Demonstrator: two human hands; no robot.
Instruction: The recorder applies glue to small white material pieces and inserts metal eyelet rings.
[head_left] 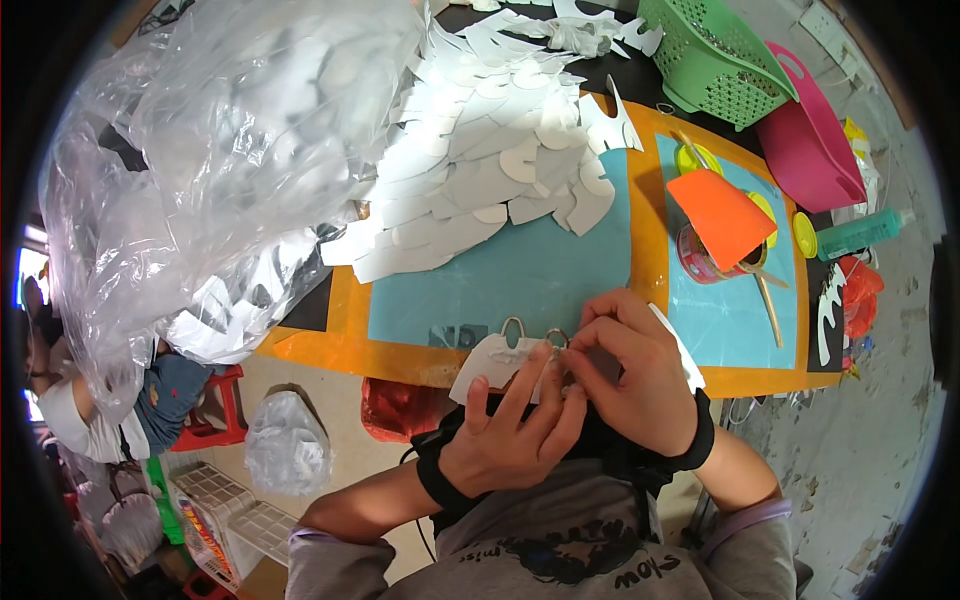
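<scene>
Both of my hands are close together in front of my body at the table's near edge. A flat white cut piece (482, 366) lies under my left hand (515, 425), whose fingertips press on it near its upper edge. Two small metal rings stand up there, an upright ring (513, 330) on the left and a second ring (557, 338) at my fingertips. My right hand (635, 380) pinches at the second ring with thumb and forefinger. What lies between those fingers is mostly hidden. Another white edge (680, 345) shows behind my right wrist.
A large heap of white cut pieces (480, 160) covers the table's far middle, beside a clear plastic bag (250, 120) of more pieces. On the right stand an orange sheet (722, 218) over a tin (705, 262), a green basket (715, 65), a pink basket (805, 140) and a green bottle (858, 236).
</scene>
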